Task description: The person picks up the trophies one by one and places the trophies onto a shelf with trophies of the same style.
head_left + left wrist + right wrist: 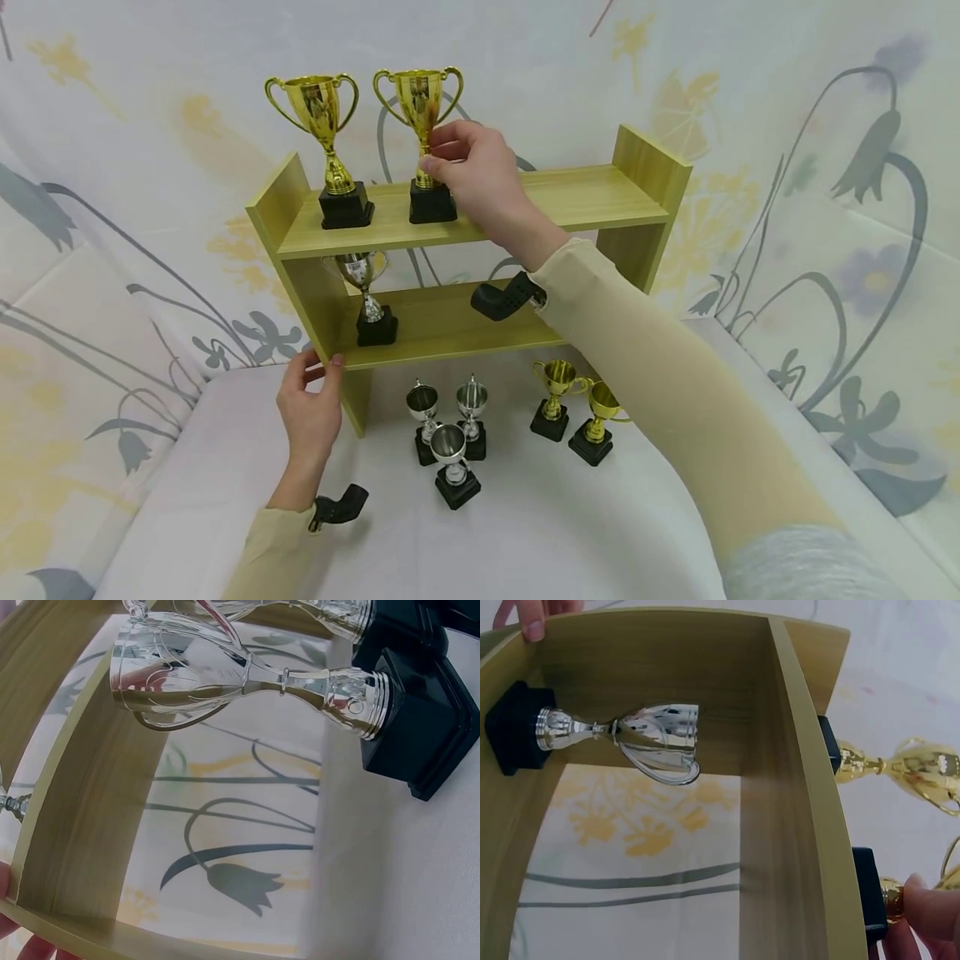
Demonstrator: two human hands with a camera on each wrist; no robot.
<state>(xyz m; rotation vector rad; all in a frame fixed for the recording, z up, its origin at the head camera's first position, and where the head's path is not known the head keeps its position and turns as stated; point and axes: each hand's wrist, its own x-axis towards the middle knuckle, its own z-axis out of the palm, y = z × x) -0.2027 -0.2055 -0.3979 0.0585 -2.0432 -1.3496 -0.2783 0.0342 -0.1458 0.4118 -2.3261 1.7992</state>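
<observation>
My right hand [487, 179] pinches the stem of a gold trophy cup [420, 100], whose black base stands on the top board of a wooden shelf [570, 196]. Left of it on the same board is another gold trophy cup [315, 104]. With its fingers curled at the edge, my left hand [311, 408] grips the shelf's left side panel near the lower board. A silver trophy cup [360, 271] stands close by on that lower board, at its left end; in the right wrist view this silver cup [656, 735] appears sideways.
On the white-covered table [525, 533], below the shelf, three silver trophy cups [448, 446] stand in a cluster. Two smaller gold trophy cups [558, 379] are to their right, partly behind the right sleeve. Floral cloth [787, 208] hangs behind and at the sides.
</observation>
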